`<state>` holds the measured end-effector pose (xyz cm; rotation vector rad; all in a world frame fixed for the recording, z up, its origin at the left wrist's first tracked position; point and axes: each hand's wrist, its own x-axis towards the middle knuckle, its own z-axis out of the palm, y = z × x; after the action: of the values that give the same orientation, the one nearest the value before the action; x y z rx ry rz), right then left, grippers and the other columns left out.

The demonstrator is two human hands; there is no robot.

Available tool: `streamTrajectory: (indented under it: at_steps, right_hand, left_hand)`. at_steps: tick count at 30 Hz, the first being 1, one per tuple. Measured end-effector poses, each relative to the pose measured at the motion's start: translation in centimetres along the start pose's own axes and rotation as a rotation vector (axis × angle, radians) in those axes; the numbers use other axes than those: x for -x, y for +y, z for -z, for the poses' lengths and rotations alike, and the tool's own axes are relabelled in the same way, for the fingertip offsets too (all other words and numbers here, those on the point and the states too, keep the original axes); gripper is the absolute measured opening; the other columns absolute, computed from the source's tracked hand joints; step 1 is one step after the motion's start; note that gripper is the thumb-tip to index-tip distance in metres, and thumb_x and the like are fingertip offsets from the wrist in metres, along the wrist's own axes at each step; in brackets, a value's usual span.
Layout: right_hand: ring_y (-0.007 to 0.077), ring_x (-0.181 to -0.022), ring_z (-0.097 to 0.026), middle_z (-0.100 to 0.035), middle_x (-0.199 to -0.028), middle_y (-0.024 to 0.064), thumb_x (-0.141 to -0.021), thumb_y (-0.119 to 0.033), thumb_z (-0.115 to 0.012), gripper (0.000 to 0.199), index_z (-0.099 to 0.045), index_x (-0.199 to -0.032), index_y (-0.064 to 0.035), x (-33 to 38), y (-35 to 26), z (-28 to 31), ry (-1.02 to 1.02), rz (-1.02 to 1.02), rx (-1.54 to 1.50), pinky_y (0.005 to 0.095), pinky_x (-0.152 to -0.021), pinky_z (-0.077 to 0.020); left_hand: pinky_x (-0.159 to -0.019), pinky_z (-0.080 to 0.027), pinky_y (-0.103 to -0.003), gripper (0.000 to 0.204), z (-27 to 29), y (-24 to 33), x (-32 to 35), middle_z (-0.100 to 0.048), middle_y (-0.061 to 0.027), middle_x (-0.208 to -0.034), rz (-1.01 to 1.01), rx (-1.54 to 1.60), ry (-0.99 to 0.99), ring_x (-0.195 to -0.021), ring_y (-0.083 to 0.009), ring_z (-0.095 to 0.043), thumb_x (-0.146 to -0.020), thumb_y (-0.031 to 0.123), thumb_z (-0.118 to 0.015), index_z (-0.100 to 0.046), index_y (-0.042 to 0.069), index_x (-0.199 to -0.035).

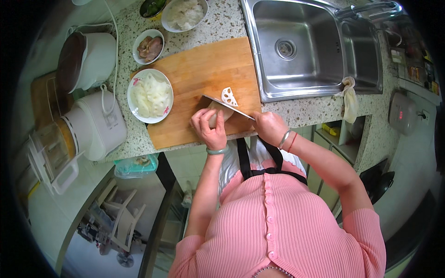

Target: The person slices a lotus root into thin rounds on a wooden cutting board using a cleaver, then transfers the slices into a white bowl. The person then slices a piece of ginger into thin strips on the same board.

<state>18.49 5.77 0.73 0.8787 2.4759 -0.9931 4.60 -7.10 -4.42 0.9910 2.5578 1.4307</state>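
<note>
My left hand [209,129] presses a pale piece of lotus root [221,111] onto the wooden cutting board [204,65], its fingers curled over the top. In my right hand [271,127] is the handle of a kitchen knife [236,110], mostly covered by my fingers. The blade stands on edge against the far side of the root, so the cut face is hidden from here. Just beyond the blade lies a cut slice of lotus root [228,97] with holes in it. Left of these, a white bowl [131,109] holds thin pale slices.
Behind that bowl stand a small bowl of meat [149,47], a larger bowl of white food [184,15] and a dish of greens [152,7]. A steel sink [301,46] borders the board's right side. White appliances [98,116] line the left; a cloth [350,99] hangs by the sink.
</note>
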Motion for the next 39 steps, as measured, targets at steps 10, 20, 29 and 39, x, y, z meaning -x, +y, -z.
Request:
streamTrajectory:
  at_steps: [10,20,29,39]
  right_hand:
    - [0.0365,-0.062,-0.066,-0.065,-0.069,0.018,-0.088,-0.01,-0.054,0.007,-0.054,-0.09,-0.0027,4.0,-1.9,3.4,0.02,0.057,0.03,0.0465,-0.056,-0.0531]
    - [0.04,-0.072,-0.068,-0.067,-0.077,0.0234,-0.083,-0.005,-0.054,0.011,-0.058,-0.089,0.0023,2.2,-4.3,5.3,-0.201,-0.074,0.039,0.0484,-0.063,-0.0545]
    - [0.0401,-0.073,-0.068,-0.067,-0.078,0.0231,-0.083,-0.007,-0.056,0.011,-0.059,-0.089,0.001,-1.0,-3.7,2.3,-0.135,-0.07,0.04,0.0481,-0.065,-0.0545]
    - [0.0406,-0.067,-0.066,-0.065,-0.07,0.0212,-0.088,-0.012,-0.056,0.01,-0.057,-0.091,-0.0032,-0.7,-1.5,1.0,0.029,0.022,-0.095,0.0495,-0.061,-0.0527]
  left_hand:
    - [-0.082,-0.045,-0.041,0.021,-0.3,-1.0,0.5,-0.054,-0.0135,-0.103,0.019,0.091,0.016,-0.096,-0.0311,-0.054,-0.071,-0.003,-0.074,-0.06,0.006,-0.085]
    - [-0.086,-0.043,-0.042,0.021,-0.4,-1.8,0.7,-0.055,-0.0122,-0.1,-0.022,0.014,0.003,-0.097,-0.0312,-0.054,-0.071,-0.004,-0.072,-0.058,0.006,-0.083]
    - [-0.086,-0.043,-0.041,0.018,0.0,-0.9,0.0,-0.054,-0.009,-0.098,-0.075,0.027,-0.002,-0.095,-0.0281,-0.053,-0.076,0.004,-0.075,-0.059,0.01,-0.082]
    - [-0.085,-0.044,-0.041,0.019,0.0,-1.0,-0.1,-0.055,-0.0118,-0.098,-0.062,0.014,-0.008,-0.095,-0.0287,-0.054,-0.077,0.005,-0.076,-0.058,0.007,-0.082]
